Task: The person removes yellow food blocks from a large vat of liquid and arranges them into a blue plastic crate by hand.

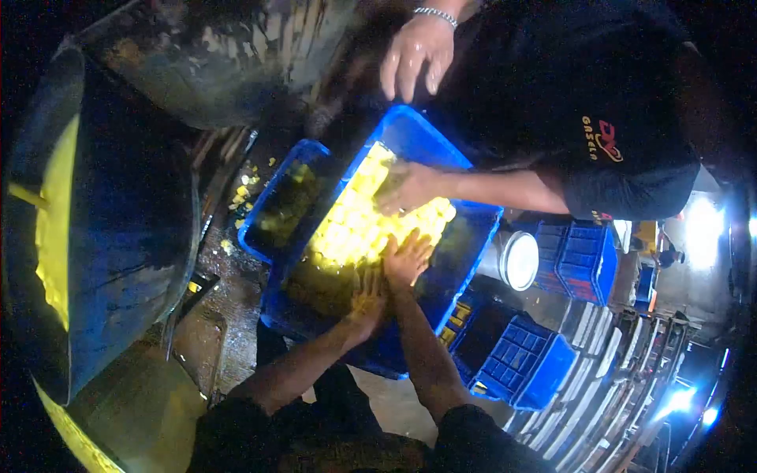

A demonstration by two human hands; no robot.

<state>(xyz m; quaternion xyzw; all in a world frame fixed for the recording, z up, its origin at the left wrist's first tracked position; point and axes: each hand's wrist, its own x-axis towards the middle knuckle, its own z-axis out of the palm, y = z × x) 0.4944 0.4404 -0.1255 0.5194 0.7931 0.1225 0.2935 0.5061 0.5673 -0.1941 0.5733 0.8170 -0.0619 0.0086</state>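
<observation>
A blue crate [477,260] holds a heap of bright yellow pieces [347,225] and dark liquid. My left hand [367,303] is at the near edge of the heap, its fingers stretched out and nothing in it. Beside it on the right, my right hand [406,258] lies spread flat on the yellow pieces. A co-worker's hand [406,189] touches the heap just beyond mine, and that person's other hand [418,59] hangs above the crate's far corner.
A smaller blue crate [252,229] stands to the left, with scattered yellow bits near it. A large dark metal vessel [134,236] fills the far left. On the right are a white bucket [520,260] and stacked blue crates [524,359]. The co-worker [631,94] leans in from upper right.
</observation>
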